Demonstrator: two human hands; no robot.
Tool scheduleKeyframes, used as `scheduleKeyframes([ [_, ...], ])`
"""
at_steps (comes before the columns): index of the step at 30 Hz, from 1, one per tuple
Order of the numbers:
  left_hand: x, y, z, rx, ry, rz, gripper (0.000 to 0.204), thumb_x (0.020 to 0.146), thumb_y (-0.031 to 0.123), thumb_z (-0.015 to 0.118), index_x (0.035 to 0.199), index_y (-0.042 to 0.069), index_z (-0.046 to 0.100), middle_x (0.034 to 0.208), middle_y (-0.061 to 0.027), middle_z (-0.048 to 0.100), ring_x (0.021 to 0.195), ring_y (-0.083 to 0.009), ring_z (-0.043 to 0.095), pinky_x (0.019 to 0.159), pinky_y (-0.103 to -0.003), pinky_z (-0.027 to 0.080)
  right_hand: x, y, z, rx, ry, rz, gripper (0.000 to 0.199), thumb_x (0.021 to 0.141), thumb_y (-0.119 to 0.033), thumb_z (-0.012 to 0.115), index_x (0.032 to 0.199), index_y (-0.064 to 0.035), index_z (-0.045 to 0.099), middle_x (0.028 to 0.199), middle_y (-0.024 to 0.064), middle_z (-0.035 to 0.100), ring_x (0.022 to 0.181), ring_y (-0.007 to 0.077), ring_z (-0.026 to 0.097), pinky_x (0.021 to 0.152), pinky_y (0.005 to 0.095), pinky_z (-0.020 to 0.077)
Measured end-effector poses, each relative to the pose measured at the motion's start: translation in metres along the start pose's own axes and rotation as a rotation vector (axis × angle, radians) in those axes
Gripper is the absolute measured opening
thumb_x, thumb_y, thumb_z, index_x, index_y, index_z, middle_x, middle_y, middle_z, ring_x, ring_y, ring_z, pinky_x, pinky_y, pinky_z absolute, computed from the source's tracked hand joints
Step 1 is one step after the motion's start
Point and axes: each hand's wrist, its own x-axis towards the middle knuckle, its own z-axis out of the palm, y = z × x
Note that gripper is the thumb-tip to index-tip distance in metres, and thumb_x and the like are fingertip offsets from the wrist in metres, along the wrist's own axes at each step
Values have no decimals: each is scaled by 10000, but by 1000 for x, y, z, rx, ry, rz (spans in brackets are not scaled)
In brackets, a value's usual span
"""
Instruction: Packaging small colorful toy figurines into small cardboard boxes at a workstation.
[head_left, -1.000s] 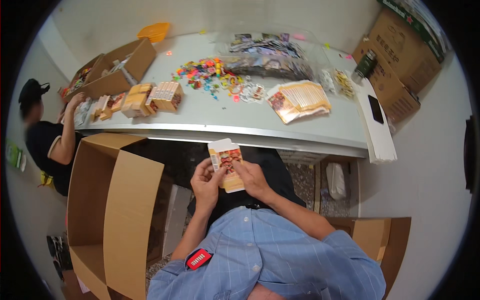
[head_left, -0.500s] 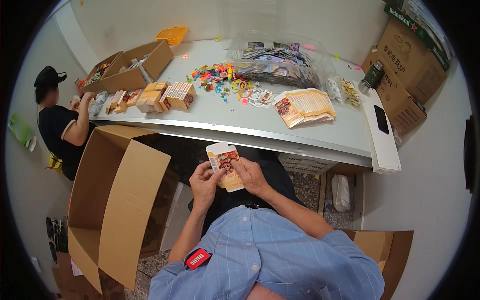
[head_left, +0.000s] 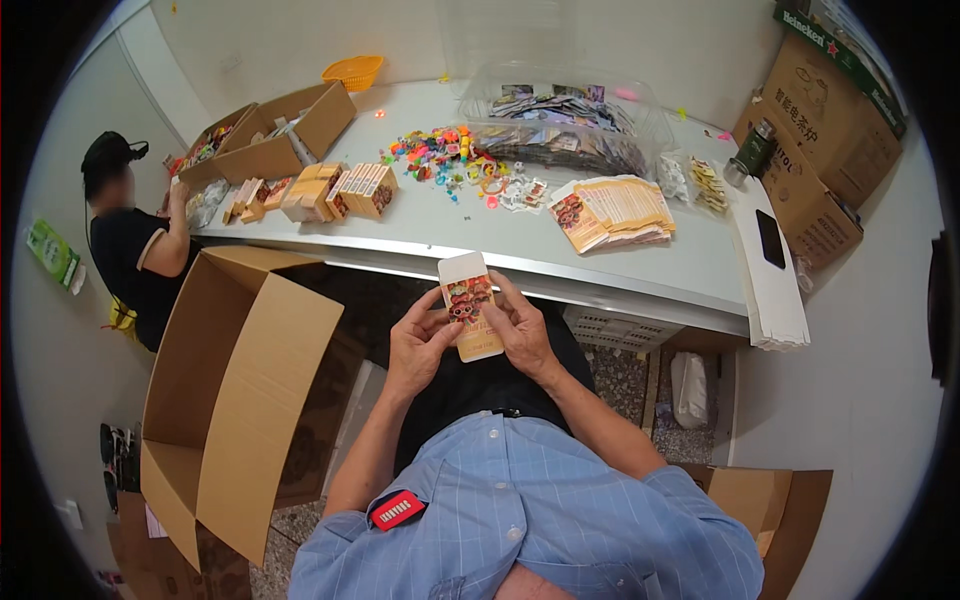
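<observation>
A small orange-and-white printed carton [head_left: 468, 298] is held in front of my body, its white top flap standing up beyond the printed face. My left hand [head_left: 418, 345] grips its left edge, thumb on the front near the bottom. On the other edge my right hand [head_left: 522, 335] is closed, its thumb lying across the printed face. Both sets of fingertips are partly hidden behind the carton. A fanned stack of flat cartons [head_left: 620, 212] in the same colours lies on the table beyond my right hand.
On the white table [head_left: 440, 225] are rows of filled cartons [head_left: 365, 190], colourful small toys [head_left: 440, 150], a clear bin of packets [head_left: 560, 130] and a phone [head_left: 770, 240]. A large open cardboard box [head_left: 255, 400] stands at my left. A co-worker [head_left: 135, 235] works at the far left.
Both hands have brought the carton slightly up and to the right. It now stands straighter, and its side panel with the left flap no longer shows.
</observation>
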Motion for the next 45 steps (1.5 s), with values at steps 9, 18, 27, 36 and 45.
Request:
scheduleKeyframes([
  [9,-30,-6,-19,3,-105,-94,734,904,-33,708,1542,37,353,1191,-181,672,996,-182,697,821,-313,605,-20,1,-1,-58,-127,23,485,958,-31,657,1415,-22,495,978,48,681,862,71,648,742,235,532],
  [18,-41,-29,-22,-54,-237,-250,366,925,2,710,1276,-16,608,1134,-115,687,954,-150,687,870,-277,568,-41,22,-20,-62,-126,100,95,938,-65,718,964,-19,639,907,9,650,794,49,603,706,222,504],
  [27,-42,-19,-9,-218,-3,-77,278,908,-34,710,1186,-43,686,1144,-134,693,948,-152,681,794,-279,588,-43,-16,3,22,-14,60,117,917,6,719,1030,5,690,1070,44,649,918,95,641,817,242,536],
  [36,-39,12,-26,109,-181,-7,147,850,-58,745,995,-37,754,1112,-146,675,923,-155,672,748,-246,537,-33,-40,-6,-210,-170,88,136,888,-8,730,1023,7,740,1072,98,692,961,166,652,859,297,529],
  [45,-30,15,-28,-130,-96,-314,171,861,-68,731,1031,-68,730,1025,-125,708,946,-147,675,815,-264,540,-5,-61,3,-407,-287,202,139,894,-42,727,1022,8,750,973,96,712,907,150,652,811,283,517],
])
